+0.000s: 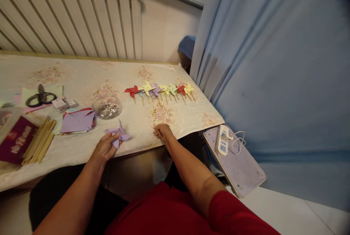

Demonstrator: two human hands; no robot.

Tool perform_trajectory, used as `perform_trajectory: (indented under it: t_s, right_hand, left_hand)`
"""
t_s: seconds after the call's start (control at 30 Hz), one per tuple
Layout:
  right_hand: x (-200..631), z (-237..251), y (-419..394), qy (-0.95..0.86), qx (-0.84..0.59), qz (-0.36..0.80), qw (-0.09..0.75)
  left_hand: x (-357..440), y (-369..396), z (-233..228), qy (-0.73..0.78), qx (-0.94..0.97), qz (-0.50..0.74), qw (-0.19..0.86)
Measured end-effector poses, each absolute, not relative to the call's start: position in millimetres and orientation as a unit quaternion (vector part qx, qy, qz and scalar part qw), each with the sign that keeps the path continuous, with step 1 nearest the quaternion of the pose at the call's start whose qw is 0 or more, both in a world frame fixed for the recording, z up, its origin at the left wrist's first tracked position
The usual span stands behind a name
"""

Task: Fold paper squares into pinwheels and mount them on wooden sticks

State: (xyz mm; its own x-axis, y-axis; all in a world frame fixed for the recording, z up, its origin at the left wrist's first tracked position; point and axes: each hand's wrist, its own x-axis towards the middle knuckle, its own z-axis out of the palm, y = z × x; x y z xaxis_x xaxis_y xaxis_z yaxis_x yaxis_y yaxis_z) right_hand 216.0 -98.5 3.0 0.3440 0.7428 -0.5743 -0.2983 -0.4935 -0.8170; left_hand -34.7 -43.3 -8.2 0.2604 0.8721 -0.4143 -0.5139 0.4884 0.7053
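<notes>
A purple paper pinwheel (123, 136) is pinched between the thumb and fingers of my left hand (106, 147), just over the table's front edge. To the right, the fingers of my right hand (164, 133) close around a thin wooden stick (159, 134). Pinwheel and stick are apart from each other. Beyond my hands lies a row of several finished pinwheels (155, 90) in red, yellow, purple and pale green, on wooden sticks. A clear round container of shiny metal pins (107, 107) sits past my left hand.
Left on the flowered table (131, 118) are a stack of cut paper squares (78, 121), small white boxes (64, 104), black scissors (41, 97), a bundle of wooden sticks (41, 142) and a purple-labelled box (18, 140). A power strip (222, 141) rests on a stool (243, 173) at right, by a blue curtain (287, 82).
</notes>
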Motion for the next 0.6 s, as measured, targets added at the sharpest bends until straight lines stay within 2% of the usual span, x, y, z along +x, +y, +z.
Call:
perform_trajectory:
  t_s: [0.33, 0.6]
  right_hand:
    - [216, 1, -94, -0.157, -0.674, 0.548, 0.470]
    - [217, 2, -113, -0.171, -0.628, 0.554, 0.519]
  left_hand:
    - [-35, -43, -12, 0.401, 0.234, 0.459, 0.757]
    - [-34, -47, -6, 0.405, 0.228, 0.460, 0.757]
